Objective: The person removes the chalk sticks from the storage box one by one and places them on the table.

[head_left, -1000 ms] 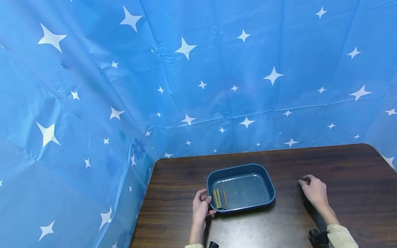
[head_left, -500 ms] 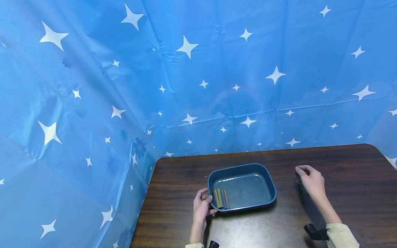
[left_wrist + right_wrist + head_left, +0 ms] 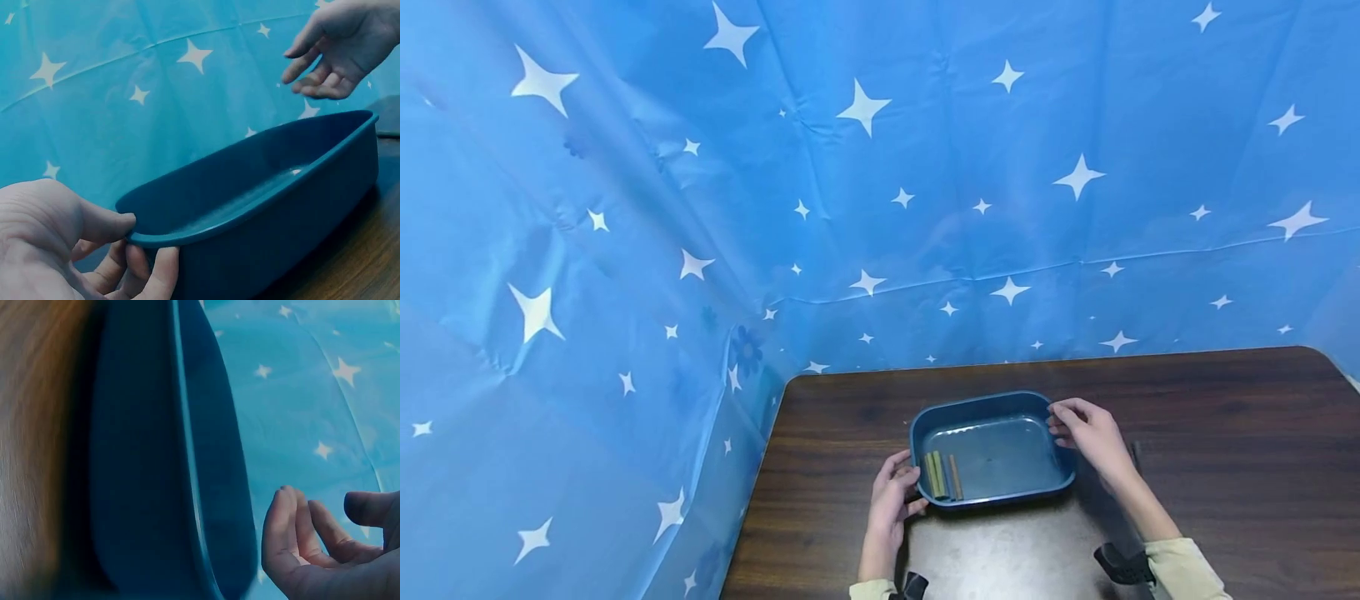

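A dark blue plastic bin (image 3: 1000, 502) with rounded corners stands on the table. My left hand (image 3: 889, 500) grips its near left corner, thumb over the rim (image 3: 181, 239) and fingers against the outer wall. Several short coloured sticks (image 3: 936, 475), green, bluish and brown, lie side by side at the left end inside. Above the bin's right end hovers my right hand (image 3: 1088, 433), its fingers loosely curved. In the right wrist view nothing sits between that hand's thumb and fingers (image 3: 284, 531).
Beside the right forearm a small dark object (image 3: 1136, 454) lies on the brown wood-grain table (image 3: 1240, 433). A blue curtain (image 3: 925, 167) with white stars hangs behind and to the left. Each wrist carries a black strapped device (image 3: 1123, 565).
My right hand has left the dark object on the right, and travelled left to the bin's right end. The left hand keeps its grip on the corner.
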A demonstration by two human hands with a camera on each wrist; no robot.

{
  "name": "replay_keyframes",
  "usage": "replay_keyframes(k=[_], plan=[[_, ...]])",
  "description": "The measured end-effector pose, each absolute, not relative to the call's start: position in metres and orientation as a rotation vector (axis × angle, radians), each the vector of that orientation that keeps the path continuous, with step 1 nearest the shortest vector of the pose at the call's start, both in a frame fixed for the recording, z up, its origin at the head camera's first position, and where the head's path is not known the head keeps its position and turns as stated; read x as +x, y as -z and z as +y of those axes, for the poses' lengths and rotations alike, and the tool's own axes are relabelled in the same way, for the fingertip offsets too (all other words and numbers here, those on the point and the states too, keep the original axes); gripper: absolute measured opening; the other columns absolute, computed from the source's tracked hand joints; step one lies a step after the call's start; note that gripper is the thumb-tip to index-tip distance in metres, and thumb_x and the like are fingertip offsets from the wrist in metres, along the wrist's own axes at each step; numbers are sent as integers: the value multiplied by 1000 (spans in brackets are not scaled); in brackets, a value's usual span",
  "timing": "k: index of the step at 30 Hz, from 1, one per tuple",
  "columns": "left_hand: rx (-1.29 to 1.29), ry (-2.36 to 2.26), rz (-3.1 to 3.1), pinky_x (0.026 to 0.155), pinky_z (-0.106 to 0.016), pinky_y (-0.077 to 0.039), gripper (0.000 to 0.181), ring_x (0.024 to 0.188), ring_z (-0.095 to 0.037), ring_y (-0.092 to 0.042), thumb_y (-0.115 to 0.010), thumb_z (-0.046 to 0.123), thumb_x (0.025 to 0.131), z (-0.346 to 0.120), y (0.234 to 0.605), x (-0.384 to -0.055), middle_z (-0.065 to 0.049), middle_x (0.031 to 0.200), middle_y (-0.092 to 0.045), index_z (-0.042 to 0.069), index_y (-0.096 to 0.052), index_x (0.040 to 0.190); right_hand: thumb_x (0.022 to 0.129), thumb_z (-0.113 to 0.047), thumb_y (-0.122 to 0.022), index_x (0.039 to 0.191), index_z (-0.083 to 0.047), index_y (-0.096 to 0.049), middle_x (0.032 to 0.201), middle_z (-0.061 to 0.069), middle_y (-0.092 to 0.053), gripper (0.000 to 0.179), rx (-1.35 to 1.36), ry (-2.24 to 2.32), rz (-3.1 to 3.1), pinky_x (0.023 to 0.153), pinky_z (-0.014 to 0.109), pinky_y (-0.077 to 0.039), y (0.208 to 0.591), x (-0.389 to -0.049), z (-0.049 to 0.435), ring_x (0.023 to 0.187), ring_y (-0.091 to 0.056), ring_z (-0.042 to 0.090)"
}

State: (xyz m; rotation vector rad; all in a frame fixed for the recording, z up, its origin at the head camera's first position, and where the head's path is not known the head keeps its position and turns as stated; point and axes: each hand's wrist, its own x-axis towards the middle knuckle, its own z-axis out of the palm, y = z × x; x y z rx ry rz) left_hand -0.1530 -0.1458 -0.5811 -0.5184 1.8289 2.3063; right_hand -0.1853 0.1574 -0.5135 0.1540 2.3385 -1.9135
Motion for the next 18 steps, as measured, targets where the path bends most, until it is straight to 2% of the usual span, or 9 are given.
replay_keyframes(k=[7, 18], plan=[[-499, -2313, 1781, 53, -23, -51, 44, 70, -11, -53, -58, 4, 90, -143, 578, -154, -1, 91, -53, -1, -45, 132, 100, -23, -50, 118, 8, -55, 97, 16, -64, 36, 64, 1980, 2156, 75, 41, -56, 523, -183, 116, 91, -65, 34], [-521, -2273, 1816, 54, -25, -52, 43, 71, -13, -55, -58, 5, 90, -152, 584, -154, -2, 93, -55, 0, -47, 131, 93, -12, -58, 120, 9, -53, 101, 23, -63, 35, 135, 1932, 2047, 70, 44, -56, 549, -181, 50, 85, -66, 35]])
